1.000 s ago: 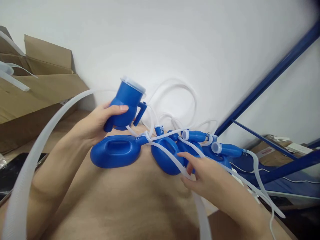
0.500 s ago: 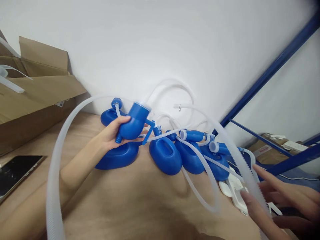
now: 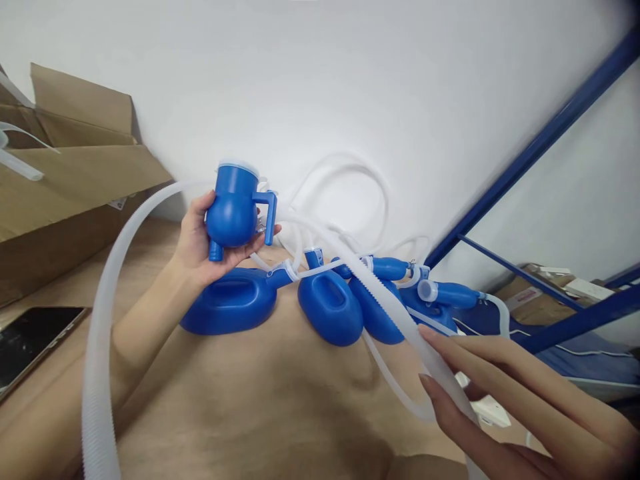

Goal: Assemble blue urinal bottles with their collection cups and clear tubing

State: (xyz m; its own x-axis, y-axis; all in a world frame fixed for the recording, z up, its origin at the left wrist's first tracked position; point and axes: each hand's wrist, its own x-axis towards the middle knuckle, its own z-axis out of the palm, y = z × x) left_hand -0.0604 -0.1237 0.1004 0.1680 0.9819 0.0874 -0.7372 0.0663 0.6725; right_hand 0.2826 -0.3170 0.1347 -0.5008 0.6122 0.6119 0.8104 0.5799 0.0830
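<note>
Blue handled cup is sitting lidded in the left hand, fingers curled around it, spout not yet tubed, while the right hand, fingers half-parted, is straddling a ribbed hose, grip unclear.

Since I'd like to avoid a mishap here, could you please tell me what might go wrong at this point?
The ribbed tube crosses in front of the blue bottles, so pulling it might knock one.
The right hand has its fingers spread about that tube, so it could slip free.
The left hand alone holds up the blue cup, so a bump might make it drop.
</note>
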